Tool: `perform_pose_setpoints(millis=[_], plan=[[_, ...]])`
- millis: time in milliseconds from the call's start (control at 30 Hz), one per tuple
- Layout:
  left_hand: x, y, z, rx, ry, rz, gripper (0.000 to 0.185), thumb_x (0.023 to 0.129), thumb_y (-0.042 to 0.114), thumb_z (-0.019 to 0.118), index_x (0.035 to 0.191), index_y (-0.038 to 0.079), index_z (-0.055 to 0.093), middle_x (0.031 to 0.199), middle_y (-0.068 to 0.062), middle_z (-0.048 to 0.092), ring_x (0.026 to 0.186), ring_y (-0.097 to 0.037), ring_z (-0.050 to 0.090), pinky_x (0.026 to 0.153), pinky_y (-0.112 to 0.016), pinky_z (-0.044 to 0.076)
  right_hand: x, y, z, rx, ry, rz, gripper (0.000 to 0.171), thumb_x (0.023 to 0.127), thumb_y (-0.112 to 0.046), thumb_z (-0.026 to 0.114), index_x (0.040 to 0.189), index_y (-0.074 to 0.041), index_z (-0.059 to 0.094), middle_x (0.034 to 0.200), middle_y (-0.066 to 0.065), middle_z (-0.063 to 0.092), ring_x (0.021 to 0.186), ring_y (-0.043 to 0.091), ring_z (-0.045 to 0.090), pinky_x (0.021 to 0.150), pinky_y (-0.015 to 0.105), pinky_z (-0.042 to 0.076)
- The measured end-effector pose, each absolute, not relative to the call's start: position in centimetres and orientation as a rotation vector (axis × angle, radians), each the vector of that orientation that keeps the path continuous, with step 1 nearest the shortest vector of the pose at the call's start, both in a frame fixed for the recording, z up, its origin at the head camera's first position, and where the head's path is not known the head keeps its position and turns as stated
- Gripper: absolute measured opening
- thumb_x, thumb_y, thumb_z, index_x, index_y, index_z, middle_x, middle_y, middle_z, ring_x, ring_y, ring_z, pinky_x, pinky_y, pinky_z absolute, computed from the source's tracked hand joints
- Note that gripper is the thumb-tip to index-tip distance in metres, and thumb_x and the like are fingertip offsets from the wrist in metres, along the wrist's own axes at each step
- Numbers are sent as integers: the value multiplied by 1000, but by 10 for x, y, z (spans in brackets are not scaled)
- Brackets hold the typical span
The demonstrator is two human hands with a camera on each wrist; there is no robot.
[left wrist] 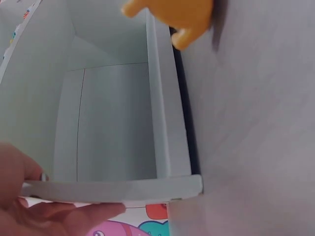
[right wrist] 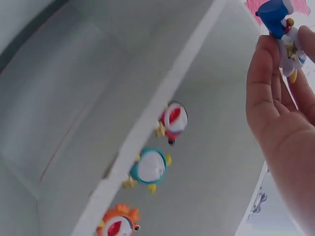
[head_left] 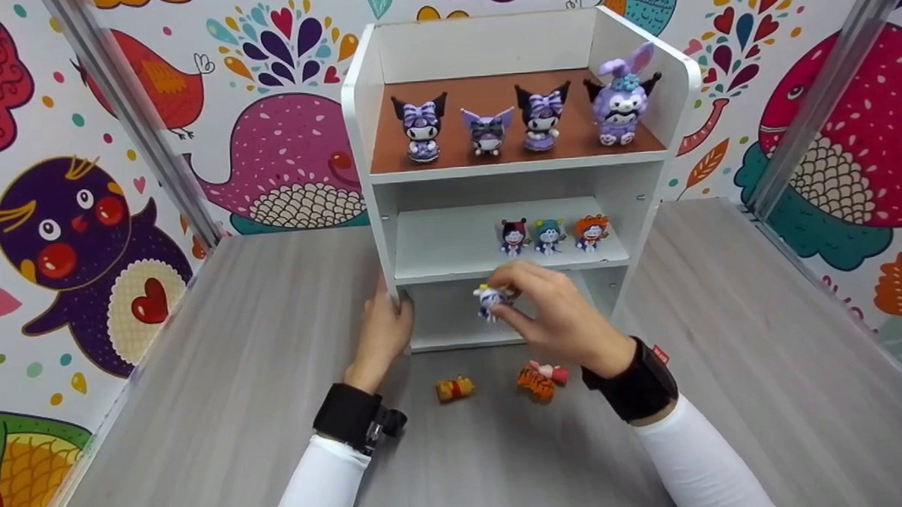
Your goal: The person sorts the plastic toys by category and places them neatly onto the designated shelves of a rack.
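Note:
My right hand (head_left: 562, 317) pinches a small white-and-blue toy figurine (head_left: 490, 301) between thumb and fingers, in front of the lowest compartment of a white shelf unit (head_left: 519, 270). In the right wrist view the same figurine (right wrist: 290, 46) shows its blue cap and yellow foot. My left hand (head_left: 382, 327) grips the front edge of the shelf's left side panel. Seen from the left wrist, the thumb of that hand (left wrist: 29, 211) lies inside the panel and the fingers outside. On the middle shelf stand a red figurine (head_left: 514, 237), a teal figurine (head_left: 549, 236) and an orange figurine (head_left: 590, 233).
Several purple-and-black figurines (head_left: 542, 119) stand on the brown top shelf. In front of the unit, a yellow bear figurine (head_left: 454, 388) and an orange striped figurine (head_left: 536, 382) with a pink one (head_left: 553, 373) lie on the grey table (head_left: 288, 312). Cartoon-printed walls (head_left: 282, 132) surround it.

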State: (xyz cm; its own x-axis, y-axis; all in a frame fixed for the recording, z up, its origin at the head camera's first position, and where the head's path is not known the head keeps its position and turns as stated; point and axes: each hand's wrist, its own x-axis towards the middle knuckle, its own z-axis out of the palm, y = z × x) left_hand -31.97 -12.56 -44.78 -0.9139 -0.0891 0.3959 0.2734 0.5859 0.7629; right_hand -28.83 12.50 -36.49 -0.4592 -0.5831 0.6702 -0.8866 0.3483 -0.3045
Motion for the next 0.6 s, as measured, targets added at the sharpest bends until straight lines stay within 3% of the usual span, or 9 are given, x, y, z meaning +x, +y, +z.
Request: perform_pose_setpoints(millis=[300, 600], plan=[[-320, -125, -445, -134, -2422, -1223, 54, 96, 5, 51, 148, -3, 38, 67, -17, 65, 52, -17, 54, 49, -33, 43, -317, 113, -328, 1148, -2261, 745, 17, 92, -6, 70, 108, -2, 66, 108, 11, 64, 96, 21, 67, 84, 32, 56], [-320, -124, -449, -135, -2414, -1258, 57, 97, 4, 50, 151, -2, 35, 65, -16, 63, 51, -15, 49, 52, -33, 42, -336, 99, -329, 1006, -2270, 566, 19, 89, -12, 75, 107, -5, 74, 106, 9, 74, 102, 27, 67, 96, 43, 49]])
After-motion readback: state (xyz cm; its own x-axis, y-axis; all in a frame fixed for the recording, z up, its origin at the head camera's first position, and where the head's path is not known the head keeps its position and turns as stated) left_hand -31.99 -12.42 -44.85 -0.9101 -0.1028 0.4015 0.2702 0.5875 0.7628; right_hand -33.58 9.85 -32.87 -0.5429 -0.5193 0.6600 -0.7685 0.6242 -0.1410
